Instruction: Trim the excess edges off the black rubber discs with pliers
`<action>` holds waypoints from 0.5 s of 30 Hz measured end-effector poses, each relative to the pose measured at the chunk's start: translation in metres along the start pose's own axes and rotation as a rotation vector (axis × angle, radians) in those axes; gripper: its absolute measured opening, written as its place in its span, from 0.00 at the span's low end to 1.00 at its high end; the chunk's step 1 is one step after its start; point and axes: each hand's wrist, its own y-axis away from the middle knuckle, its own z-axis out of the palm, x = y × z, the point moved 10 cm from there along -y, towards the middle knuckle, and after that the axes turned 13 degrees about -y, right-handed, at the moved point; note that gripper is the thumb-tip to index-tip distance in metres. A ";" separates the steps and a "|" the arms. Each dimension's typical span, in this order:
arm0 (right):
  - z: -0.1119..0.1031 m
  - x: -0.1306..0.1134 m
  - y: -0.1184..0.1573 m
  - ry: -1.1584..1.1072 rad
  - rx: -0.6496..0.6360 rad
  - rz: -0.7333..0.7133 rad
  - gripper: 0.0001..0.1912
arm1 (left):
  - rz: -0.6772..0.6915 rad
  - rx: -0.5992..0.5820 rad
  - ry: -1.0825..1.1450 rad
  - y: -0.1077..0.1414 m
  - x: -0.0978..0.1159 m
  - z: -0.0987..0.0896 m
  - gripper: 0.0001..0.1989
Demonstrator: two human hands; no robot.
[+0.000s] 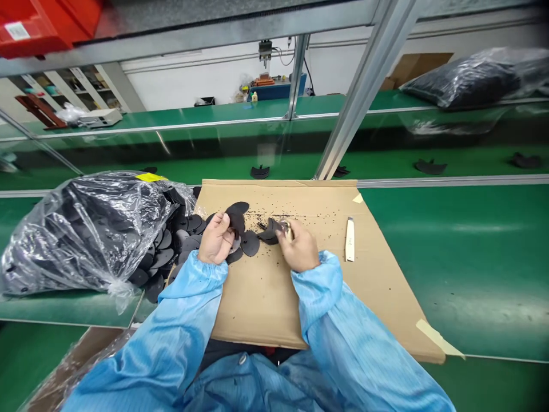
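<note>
My left hand is closed on a thin black rounded plastic piece, pinched between thumb and fingers above the cardboard sheet. More black discs lie just under and beside it, one flat disc to its right. My right hand is closed around a small yellowish tool, mostly hidden by the fingers, so its kind is unclear. Several dark curved pieces sit at its left fingertips. Tiny black scraps are scattered over the cardboard. A cream-handled cutter rests to the right.
At left, a clear plastic bag spills a heap of black discs toward the cardboard. A metal post rises behind it. Dark pieces lie on the green strip beyond. A red bin stands upper left; another filled bag is upper right.
</note>
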 end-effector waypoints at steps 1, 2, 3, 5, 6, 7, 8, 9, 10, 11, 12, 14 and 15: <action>-0.003 0.002 -0.002 0.008 0.019 0.007 0.13 | 0.023 0.050 0.032 -0.002 0.004 -0.006 0.20; 0.001 0.001 -0.004 0.021 -0.012 0.002 0.13 | 0.039 0.093 0.055 -0.004 0.007 -0.012 0.20; 0.010 -0.003 -0.005 0.037 -0.084 -0.013 0.13 | 0.052 0.127 0.073 -0.005 0.009 -0.017 0.19; 0.038 -0.014 -0.003 0.095 -0.269 -0.061 0.13 | 0.089 0.164 0.097 -0.007 0.013 -0.023 0.19; 0.053 -0.020 -0.001 0.132 -0.349 -0.084 0.13 | 0.109 0.171 0.101 -0.007 0.015 -0.025 0.19; 0.067 -0.025 0.000 0.171 -0.408 -0.097 0.13 | 0.126 0.176 0.102 -0.007 0.016 -0.026 0.19; 0.079 -0.028 0.001 0.210 -0.444 -0.101 0.13 | 0.134 0.184 0.102 -0.007 0.016 -0.027 0.19; 0.089 -0.029 0.001 0.246 -0.465 -0.101 0.13 | 0.133 0.196 0.103 -0.007 0.015 -0.029 0.19; 0.098 -0.029 0.001 0.278 -0.480 -0.100 0.13 | 0.125 0.211 0.102 -0.007 0.013 -0.031 0.18; 0.106 -0.028 0.001 0.305 -0.495 -0.103 0.14 | 0.114 0.225 0.099 -0.008 0.011 -0.033 0.17; 0.112 -0.027 0.002 0.326 -0.509 -0.113 0.16 | 0.103 0.235 0.092 -0.008 0.009 -0.034 0.17; 0.117 -0.025 0.004 0.342 -0.530 -0.146 0.17 | 0.078 0.245 0.067 -0.008 0.005 -0.035 0.17; 0.116 -0.024 0.005 0.328 -0.527 -0.166 0.16 | 0.063 0.250 0.052 -0.008 0.003 -0.035 0.16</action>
